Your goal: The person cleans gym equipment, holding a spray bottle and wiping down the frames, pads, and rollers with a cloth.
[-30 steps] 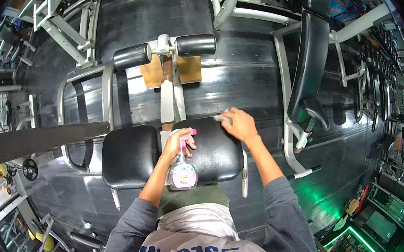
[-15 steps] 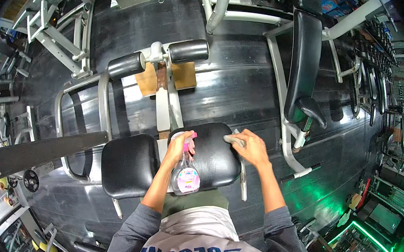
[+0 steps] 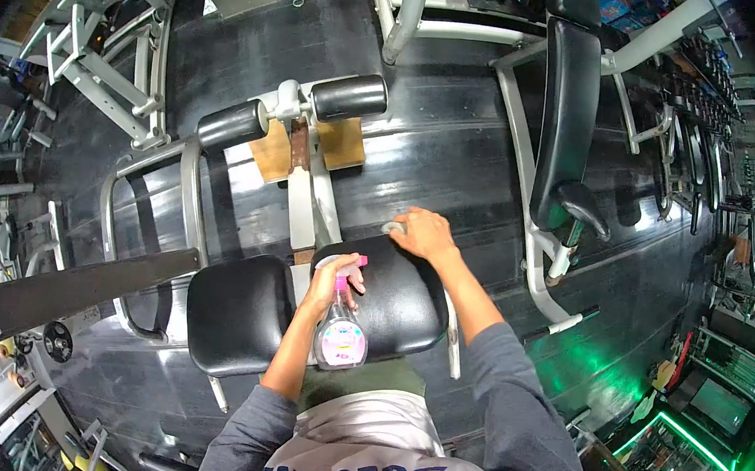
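My left hand (image 3: 332, 284) grips the neck of a clear spray bottle (image 3: 342, 340) with a pink trigger and a colourful label. The bottle is over the left side of a black padded seat (image 3: 403, 298). At the far edge of that seat, my right hand (image 3: 425, 234) is closed on a pale cloth (image 3: 393, 228), mostly hidden under the fingers. A second black pad (image 3: 239, 313) lies to the left of the first, with a pale metal beam (image 3: 301, 209) running away between them.
Two black foot rollers (image 3: 349, 96) top the beam's far end, above a wooden block (image 3: 343, 143). A long black bench (image 3: 567, 117) stands to the right. A dark bar (image 3: 77, 291) reaches in from the left. Dumbbell racks (image 3: 706, 82) line the far right.
My right hand has moved left and away from me with the cloth, from the seat's right side to its far edge. The spray bottle has shifted slightly left and down.
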The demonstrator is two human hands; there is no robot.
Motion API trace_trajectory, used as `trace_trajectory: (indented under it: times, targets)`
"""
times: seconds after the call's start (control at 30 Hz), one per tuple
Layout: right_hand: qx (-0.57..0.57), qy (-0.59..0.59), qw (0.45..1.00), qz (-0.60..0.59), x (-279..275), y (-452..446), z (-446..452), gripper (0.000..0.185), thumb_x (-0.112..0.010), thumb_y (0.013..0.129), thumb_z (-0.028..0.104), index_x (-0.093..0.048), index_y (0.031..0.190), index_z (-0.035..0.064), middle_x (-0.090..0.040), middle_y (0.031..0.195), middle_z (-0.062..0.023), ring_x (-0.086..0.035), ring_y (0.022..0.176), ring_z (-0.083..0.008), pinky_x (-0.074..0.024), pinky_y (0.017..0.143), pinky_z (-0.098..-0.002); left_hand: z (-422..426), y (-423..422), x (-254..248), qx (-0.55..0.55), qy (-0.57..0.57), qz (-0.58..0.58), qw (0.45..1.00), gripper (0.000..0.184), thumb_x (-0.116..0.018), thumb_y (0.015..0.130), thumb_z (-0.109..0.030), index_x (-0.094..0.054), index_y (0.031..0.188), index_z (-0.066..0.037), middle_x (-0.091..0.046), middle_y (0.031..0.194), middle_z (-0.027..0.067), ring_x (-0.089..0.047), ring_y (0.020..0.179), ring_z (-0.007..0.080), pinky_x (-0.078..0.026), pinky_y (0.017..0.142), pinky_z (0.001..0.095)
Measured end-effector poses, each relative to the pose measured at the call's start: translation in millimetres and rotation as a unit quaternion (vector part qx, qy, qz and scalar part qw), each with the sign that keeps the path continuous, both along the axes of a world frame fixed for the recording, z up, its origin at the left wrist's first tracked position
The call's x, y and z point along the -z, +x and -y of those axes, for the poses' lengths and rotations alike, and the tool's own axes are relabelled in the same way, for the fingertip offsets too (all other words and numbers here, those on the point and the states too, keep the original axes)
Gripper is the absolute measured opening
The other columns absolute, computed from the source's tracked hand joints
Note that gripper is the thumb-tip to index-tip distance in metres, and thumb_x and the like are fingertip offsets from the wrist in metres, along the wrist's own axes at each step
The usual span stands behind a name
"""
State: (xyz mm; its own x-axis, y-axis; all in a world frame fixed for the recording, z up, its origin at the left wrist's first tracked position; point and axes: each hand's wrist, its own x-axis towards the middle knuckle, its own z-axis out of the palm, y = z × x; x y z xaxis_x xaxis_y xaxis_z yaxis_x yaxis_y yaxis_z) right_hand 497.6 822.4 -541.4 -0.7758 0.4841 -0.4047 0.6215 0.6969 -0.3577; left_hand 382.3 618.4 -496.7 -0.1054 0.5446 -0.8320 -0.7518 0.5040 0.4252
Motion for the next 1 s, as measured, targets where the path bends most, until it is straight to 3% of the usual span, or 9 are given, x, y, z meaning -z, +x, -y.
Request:
trace_trajectory:
  times: [0.07,0.13,0.2,0.3,0.4,0.53,0.6,0.7,1.0]
  targets:
    - [-0.047,-0.030,0.997,-0.051,-6,-9,16,0.031,-0.066,0.081,0.041,-0.077,0.103,0.0211,-0.068,0.115,-0.0139,-0.065,0.106,-0.0327,-0.0510,0.093,-0.0474,3,-1,5,0.003,0.023,0.001,1.000,0.043,-0.060,0.090,-0.044,-0.062,0.083,-0.002,-0.066,0.068,0.0144,-0.059,0.041,0.0226,-0.054,0.043,0.0343]
    - [-0.109,-0.144,0.979,-0.098,-24,-13,26,0.028,-0.069,0.079,0.034,-0.076,0.103,0.0222,-0.068,0.101,-0.0096,-0.066,0.097,-0.0321,-0.0529,0.088,-0.0447,4,-2,2,-0.005,0.025,0.010,1.000,0.042,-0.060,0.090,-0.044,-0.062,0.084,-0.002,-0.066,0.069,0.0141,-0.059,0.042,0.0219,-0.054,0.043,0.0339]
    - [-0.149,-0.032,0.963,-0.222,-23,4,34,0.030,-0.068,0.079,0.034,-0.076,0.105,0.0213,-0.066,0.092,-0.0076,-0.066,0.091,-0.0304,-0.0541,0.082,-0.0423,4,-1,-5,-0.029,0.023,-0.019,0.999,0.044,-0.060,0.090,-0.044,-0.062,0.082,-0.002,-0.065,0.068,0.0134,-0.057,0.041,0.0218,-0.052,0.043,0.0338]
    - [-0.085,-0.099,0.988,-0.077,-66,25,8,0.032,-0.068,0.080,0.035,-0.075,0.106,0.0199,-0.066,0.093,-0.0076,-0.067,0.091,-0.0297,-0.0542,0.081,-0.0421,4,1,0,-0.023,0.027,-0.018,0.999,0.041,-0.060,0.090,-0.043,-0.063,0.083,-0.003,-0.065,0.068,0.0128,-0.058,0.042,0.0213,-0.053,0.044,0.0339]
    - [0.038,-0.001,0.999,-0.023,-48,57,-17,0.030,-0.067,0.081,0.036,-0.075,0.106,0.0230,-0.066,0.095,-0.0071,-0.067,0.091,-0.0295,-0.0541,0.080,-0.0423,2,-1,2,0.004,0.041,0.007,0.999,0.036,-0.062,0.090,-0.038,-0.064,0.086,-0.002,-0.065,0.069,0.0115,-0.058,0.045,0.0206,-0.053,0.045,0.0333]
    - [0.106,-0.030,0.992,-0.066,-51,78,4,0.029,-0.068,0.081,0.035,-0.075,0.108,0.0245,-0.065,0.093,-0.0067,-0.066,0.091,-0.0292,-0.0538,0.079,-0.0408,1,1,1,-0.025,0.047,-0.004,0.999,0.030,-0.066,0.087,-0.031,-0.066,0.093,-0.002,-0.066,0.072,0.0103,-0.062,0.054,0.0185,-0.053,0.045,0.0316]
    - [0.085,-0.151,0.976,-0.129,-77,81,24,0.029,-0.068,0.083,0.033,-0.075,0.109,0.0244,-0.065,0.096,-0.0062,-0.065,0.092,-0.0288,-0.0530,0.081,-0.0400,2,2,3,-0.024,0.033,-0.009,0.999,0.032,-0.067,0.086,-0.034,-0.066,0.092,-0.002,-0.067,0.072,0.0107,-0.061,0.049,0.0193,-0.051,0.043,0.0305]
    - [0.073,-0.127,0.982,-0.123,-86,82,35,0.028,-0.068,0.083,0.032,-0.075,0.109,0.0248,-0.063,0.093,-0.0070,-0.065,0.091,-0.0291,-0.0520,0.078,-0.0415,-5,-1,-2,0.010,-0.011,-0.013,1.000,0.038,-0.068,0.085,-0.040,-0.066,0.092,-0.003,-0.067,0.073,0.0106,-0.059,0.043,0.0202,-0.048,0.040,0.0290]
    - [0.185,-0.147,0.971,0.024,-5,21,-17,0.040,-0.063,0.085,0.048,-0.075,0.110,0.0187,-0.070,0.107,-0.0130,-0.066,0.105,-0.0327,-0.0513,0.088,-0.0431,-12,3,1,0.013,-0.051,-0.025,0.998,0.052,-0.066,0.084,-0.051,-0.065,0.101,-0.003,-0.067,0.072,0.0115,-0.058,0.040,0.0199,-0.042,0.036,0.0279]
